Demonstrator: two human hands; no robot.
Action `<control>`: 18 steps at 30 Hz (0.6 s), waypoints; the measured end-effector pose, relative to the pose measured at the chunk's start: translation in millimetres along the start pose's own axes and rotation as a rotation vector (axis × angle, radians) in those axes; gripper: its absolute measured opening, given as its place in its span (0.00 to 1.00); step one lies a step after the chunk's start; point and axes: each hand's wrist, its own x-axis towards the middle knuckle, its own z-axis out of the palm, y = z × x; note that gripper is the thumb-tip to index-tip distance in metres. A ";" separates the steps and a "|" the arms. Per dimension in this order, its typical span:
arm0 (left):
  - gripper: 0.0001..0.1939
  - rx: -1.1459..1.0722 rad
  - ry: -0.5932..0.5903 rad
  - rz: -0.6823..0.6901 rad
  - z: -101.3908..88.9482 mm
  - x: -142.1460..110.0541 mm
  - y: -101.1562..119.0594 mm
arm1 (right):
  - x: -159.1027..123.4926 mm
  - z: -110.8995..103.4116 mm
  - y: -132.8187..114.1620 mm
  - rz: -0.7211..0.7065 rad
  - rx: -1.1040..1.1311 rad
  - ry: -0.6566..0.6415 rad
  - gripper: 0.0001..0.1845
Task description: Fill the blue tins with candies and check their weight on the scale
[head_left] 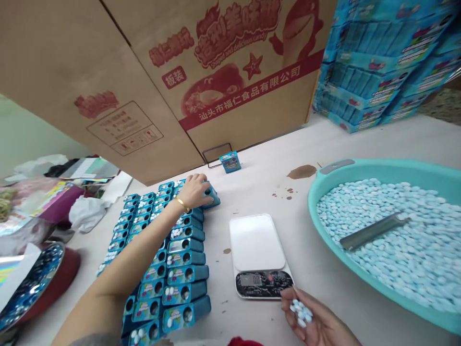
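Observation:
My left hand [194, 190] reaches far forward and is closed on a small blue candy box [212, 196] at the far end of the rows of blue boxes [169, 259]. A gold bracelet circles that wrist. My right hand [312, 323], palm up near the front edge, cups several pale blue candies [301, 310] just below the white kitchen scale [258, 254]. The scale's platform is bare.
A teal basin [360, 168] at the right holds many pale blue candies and a metal scoop [370, 231]. A large cardboard carton [173, 72] stands behind. One lone blue box [230, 161] sits by it. Stacked blue packages [382, 62] at far right; clutter at left.

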 end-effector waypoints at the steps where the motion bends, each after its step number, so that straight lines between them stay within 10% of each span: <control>1: 0.12 0.051 -0.013 -0.030 8.1 -6.6 5.4 | -3.2 4.2 2.2 -0.016 -0.014 -0.016 0.10; 5: 0.05 0.096 0.046 -0.052 14.0 -18.8 28.4 | -16.8 11.1 9.3 -0.076 -0.027 -0.073 0.09; 12: 0.12 -0.025 -0.009 0.114 -53.6 -48.3 120.0 | -31.6 -1.2 12.4 -0.087 0.023 -0.061 0.07; 18: 0.10 -0.028 -0.109 0.251 -43.1 -44.3 182.7 | -40.6 -3.9 18.5 -0.066 0.007 -0.124 0.07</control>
